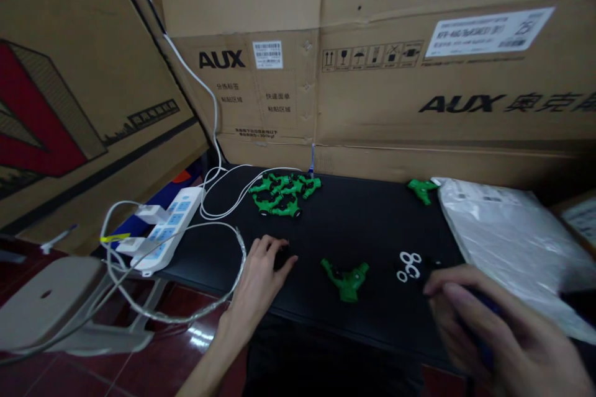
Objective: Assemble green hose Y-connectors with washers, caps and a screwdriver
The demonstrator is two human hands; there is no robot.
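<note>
Green Y-shaped fitting (347, 280) lying alone near the front edge of the black worktop (354, 223), midway between the two hands, touched by neither; no ring visible on it, though too small to be sure. Left hand (261, 276) resting flat near the front left of the worktop, fingers spread and loose, fingertips (285, 258) on or just beside a small dark piece (280, 257) hard to make out against the black surface; nothing gripped. Right hand (484, 329) low at the front right, blurred, fingers curled around something dark and bluish; closed, but on what cannot be told. Small white rings (410, 265) clustered loose on the worktop just beside the right fingertips, between that hand and the lone fitting.

Pile of green fittings (283, 193) heaped toward the back edge, left of centre; one more stray fitting (423, 189) near the back right, just beside a clear plastic bag (503, 236) spread over the right end. White power strip (167, 229) hanging off the left edge with white cables (218, 198) looping across the back left corner; cardboard boxes (372, 62) standing behind the worktop; pale stool (51, 304) on the red floor to the left.

Judged from the layout: work seemingly at an early or middle stage; one fitting out in front, rings still loose, a whole pile waiting at the back; which pieces count as finished, impossible to tell.
</note>
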